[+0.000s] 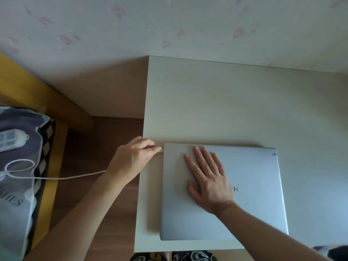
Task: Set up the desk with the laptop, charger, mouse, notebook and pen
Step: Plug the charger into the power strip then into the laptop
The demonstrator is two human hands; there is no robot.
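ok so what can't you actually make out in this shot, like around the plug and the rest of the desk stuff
Head view only:
- Plug and laptop port: covered by the left hand fingers, so whether it is seated is unclear.
- Charger cable: its far end runs out of frame at the left edge.
- Laptop logo: partly under the right hand.
- Mouse, notebook, pen: not in view.
- Desk: its right side is cut off by the frame.

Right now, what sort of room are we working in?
Probably a bedroom or dorm room: a small white desk stands against pink-flecked wallpaper, and beside it a yellow wooden bed frame holds bedding.
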